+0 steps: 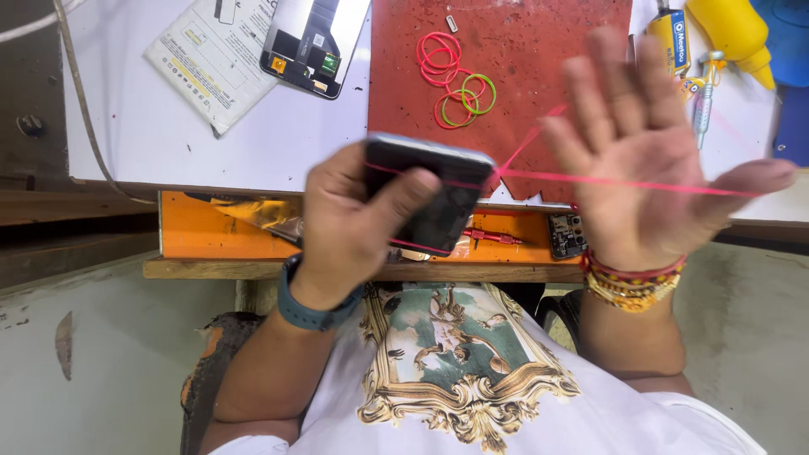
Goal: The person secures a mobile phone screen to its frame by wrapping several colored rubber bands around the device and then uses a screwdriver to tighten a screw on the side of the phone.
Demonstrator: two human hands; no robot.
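Head view: we look straight down at our two hands over the edge of a white worktop [253,135].
Left hand [350,223]: we have it wrapped firmly round a dark phone [434,198], thumb across the near face, fingers behind it.
Phone position: it sits in mid-frame, above the orange tray [211,232] at the bench edge, just in front of the red mat [514,76].
Phone axis: we see its long axis running from upper left down to lower right, top edge tilted up toward the mat; the lower end is hidden by our palm.
Right hand [640,168]: we have it spread wide open, palm facing us, fingers fanned and blurred with motion, gripping nothing in a fist.
Pink rubber band [607,181]: stretched taut from the phone's upper corner across our open palm to the thumb, a thin straight line running nearly level.
Band on phone: we see a pink strand crossing the phone's top and another near its lower edge.
Spare bands [455,80]: pink and green loops lie on the red mat, well apart from both hands.
Around: a yellow glue bottle [733,34] at top right, an opened device [312,42] at top.
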